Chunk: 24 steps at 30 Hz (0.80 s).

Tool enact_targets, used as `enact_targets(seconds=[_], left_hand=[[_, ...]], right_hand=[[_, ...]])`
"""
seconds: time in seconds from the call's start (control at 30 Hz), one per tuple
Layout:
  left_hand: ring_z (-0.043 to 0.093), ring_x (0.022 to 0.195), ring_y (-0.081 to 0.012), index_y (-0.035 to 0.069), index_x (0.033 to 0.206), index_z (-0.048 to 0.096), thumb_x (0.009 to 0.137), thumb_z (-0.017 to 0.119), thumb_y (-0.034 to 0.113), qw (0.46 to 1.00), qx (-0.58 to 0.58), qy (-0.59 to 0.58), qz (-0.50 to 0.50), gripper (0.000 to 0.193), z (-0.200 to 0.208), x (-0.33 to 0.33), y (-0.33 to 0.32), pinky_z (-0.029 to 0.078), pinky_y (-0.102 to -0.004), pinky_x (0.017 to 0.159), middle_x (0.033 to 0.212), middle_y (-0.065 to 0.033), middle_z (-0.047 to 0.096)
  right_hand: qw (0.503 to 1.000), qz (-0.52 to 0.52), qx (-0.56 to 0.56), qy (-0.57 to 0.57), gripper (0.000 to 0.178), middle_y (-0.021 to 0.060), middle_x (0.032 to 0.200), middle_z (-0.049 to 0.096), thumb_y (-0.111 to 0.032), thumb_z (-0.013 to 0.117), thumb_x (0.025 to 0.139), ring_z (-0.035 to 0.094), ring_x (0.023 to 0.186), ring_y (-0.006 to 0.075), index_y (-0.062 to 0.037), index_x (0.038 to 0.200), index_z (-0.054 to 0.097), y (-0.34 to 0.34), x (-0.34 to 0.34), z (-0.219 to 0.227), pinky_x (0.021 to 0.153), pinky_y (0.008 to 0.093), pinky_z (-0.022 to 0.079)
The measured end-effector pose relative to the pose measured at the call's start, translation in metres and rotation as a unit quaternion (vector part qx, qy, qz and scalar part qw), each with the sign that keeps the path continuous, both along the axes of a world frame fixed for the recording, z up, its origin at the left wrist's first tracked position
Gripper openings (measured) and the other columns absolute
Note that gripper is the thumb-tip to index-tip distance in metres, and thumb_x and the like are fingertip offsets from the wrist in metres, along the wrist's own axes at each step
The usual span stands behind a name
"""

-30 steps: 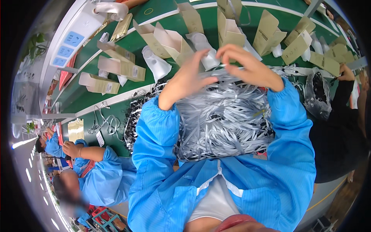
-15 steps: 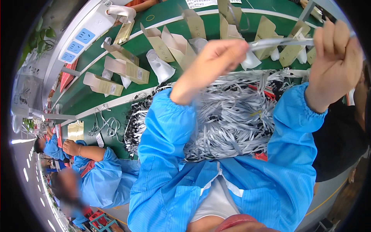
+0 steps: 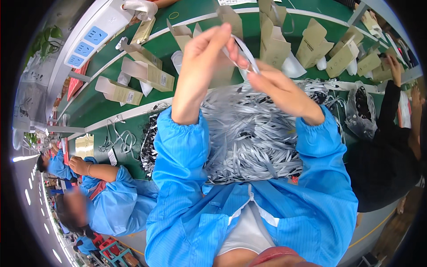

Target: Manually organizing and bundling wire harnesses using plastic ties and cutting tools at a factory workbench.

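Observation:
A thin grey-white strap (image 3: 246,50) curves in a loop between my hands, above the far edge of a big heap. My left hand (image 3: 205,55) is closed on one part of it, fingers bent round. My right hand (image 3: 279,88) pinches the other part between thumb and fingers, just to the right and slightly lower. Beneath both hands lies the heap of grey flat straps (image 3: 262,147), tangled, with black ends showing at its left side.
Open beige cartons (image 3: 151,76) with white items stand along the green bench (image 3: 178,100). A white power strip (image 3: 91,42) sits at upper left. A clear bag (image 3: 360,111) with black contents lies right. Co-workers are on both sides, one in blue (image 3: 118,200), one in black (image 3: 378,169).
My hands have come together. The strap, pulled out straight between them before, now hangs in a loop. My right hand moved left and down; my left hand moved left and up.

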State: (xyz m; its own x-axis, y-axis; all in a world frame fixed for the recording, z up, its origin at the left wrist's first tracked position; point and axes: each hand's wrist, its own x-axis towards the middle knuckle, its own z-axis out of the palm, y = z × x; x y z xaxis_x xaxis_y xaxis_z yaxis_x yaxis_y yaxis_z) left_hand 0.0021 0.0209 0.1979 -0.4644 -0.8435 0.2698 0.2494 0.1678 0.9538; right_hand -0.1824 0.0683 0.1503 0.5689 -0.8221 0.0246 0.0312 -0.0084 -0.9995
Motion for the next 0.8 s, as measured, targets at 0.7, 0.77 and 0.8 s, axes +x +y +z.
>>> enact_targets(seconds=[0.7, 0.77, 0.8], left_hand=[[0.063, 0.087, -0.0383, 0.003, 0.104, 0.058, 0.083, 0.067, 0.008, 0.882, -0.232, -0.4, 0.096, 0.024, -0.197, -0.028, -0.019, 0.051, -0.0457, 0.075, 0.094, -0.0174, 0.063], [0.061, 0.091, -0.0394, 0.003, 0.1, 0.059, 0.081, 0.067, 0.006, 0.832, -0.239, -0.476, 0.155, 0.02, -0.209, -0.032, -0.018, 0.051, -0.0492, 0.077, 0.093, -0.0165, 0.062], [0.061, 0.091, -0.0394, 0.003, 0.1, 0.059, 0.081, 0.067, 0.006, 0.833, -0.24, -0.473, 0.156, 0.02, -0.209, -0.032, -0.02, 0.051, -0.0492, 0.077, 0.093, -0.0165, 0.062]], right_hand=[[0.861, -0.381, -0.155, -0.3, 0.028, -0.0043, 0.064, 0.03, -0.027, 0.046, 0.103, 0.021, 0.051, 0.0056, -0.0105, 0.081, 0.043, -0.15, -0.085, 0.054, 0.044, 0.0242, 0.014], [0.864, -0.387, -0.148, -0.286, 0.029, -0.0043, 0.064, 0.03, -0.029, 0.046, 0.104, 0.021, 0.05, 0.0058, -0.011, 0.081, 0.043, -0.151, -0.081, 0.033, 0.044, 0.0243, 0.015], [0.867, -0.393, -0.136, -0.275, 0.03, -0.0042, 0.064, 0.03, -0.031, 0.046, 0.104, 0.021, 0.05, 0.006, -0.0116, 0.081, 0.042, -0.152, -0.08, 0.016, 0.044, 0.0244, 0.016]])
